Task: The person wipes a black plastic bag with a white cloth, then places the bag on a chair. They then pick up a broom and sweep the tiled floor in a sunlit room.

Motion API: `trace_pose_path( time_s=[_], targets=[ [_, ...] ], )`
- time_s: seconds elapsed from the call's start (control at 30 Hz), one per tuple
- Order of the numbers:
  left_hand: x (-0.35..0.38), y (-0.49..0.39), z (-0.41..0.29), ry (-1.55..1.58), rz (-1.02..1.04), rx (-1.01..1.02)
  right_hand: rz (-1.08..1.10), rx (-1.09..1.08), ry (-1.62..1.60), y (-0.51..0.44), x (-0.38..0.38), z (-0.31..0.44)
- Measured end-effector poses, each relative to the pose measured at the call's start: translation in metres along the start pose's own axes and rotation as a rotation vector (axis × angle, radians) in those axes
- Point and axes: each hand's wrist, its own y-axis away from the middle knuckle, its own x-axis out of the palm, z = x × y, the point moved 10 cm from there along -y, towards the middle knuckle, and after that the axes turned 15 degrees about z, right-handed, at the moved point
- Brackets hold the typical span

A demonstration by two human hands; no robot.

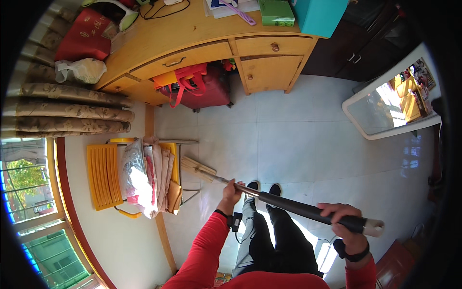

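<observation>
A long-handled floor mop lies slantwise across my front, with a metal shaft (249, 189) and a dark foam grip (288, 203). My left hand (232, 194) is closed around the metal shaft. Near the grip's upper end, my right hand (343, 218) wraps the foam, below a pale end cap (373, 227). The flat, light-coloured mop head (197, 168) is on the grey tiled floor (288, 144), beside the legs of a yellow folding chair (104, 177). Folded cloths (158, 173) and a clear plastic package (135, 166) are piled on the chair.
A wooden desk (202, 30) stands ahead, with a dark red suitcase (216, 90) and red bag under it. At the right, a white-framed mirror (371, 112) leans near dark cabinets (335, 54). Curtains (75, 108) and a window (32, 180) are at left.
</observation>
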Motion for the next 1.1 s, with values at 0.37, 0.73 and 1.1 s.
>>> trace_pose_path(
  time_s=[0.37,0.73,1.1],
  targets=[
    [0.082,-0.043,0.047,0.022,-0.032,-0.075,-0.235,-0.086,-0.023,0.006,-0.047,0.014],
    [0.221,0.007,0.066,-0.305,0.472,-0.454,-0.131,-0.213,0.414,-0.01,0.021,0.171],
    [-0.174,0.287,-0.46,-0.793,-0.814,1.011,-0.045,-0.423,0.317,-0.18,0.121,0.202]
  ],
)
